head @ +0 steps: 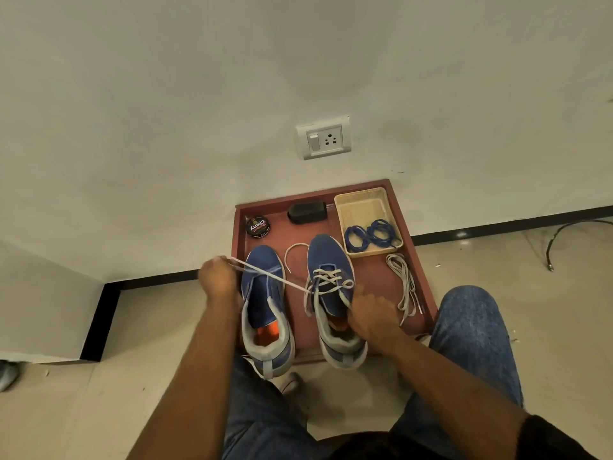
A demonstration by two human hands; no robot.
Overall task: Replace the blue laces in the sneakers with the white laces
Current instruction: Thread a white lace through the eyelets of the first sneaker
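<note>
White lace (282, 281): limp, light, best pinched near its tip; my left hand (217, 280) grips it taut toward 10 o'clock, my right hand (373, 315) clasps the right sneaker (331, 287).

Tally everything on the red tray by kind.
Sneakers: 2
White laces: 2
Blue lace bundles: 2
Basket: 1
Polish tin: 1
Black brush: 1
Total: 9

Two blue sneakers (265, 293) stand side by side; white lace (326, 280) criss-crosses the right one; blue laces (371, 234) lie coiled apart.
</note>
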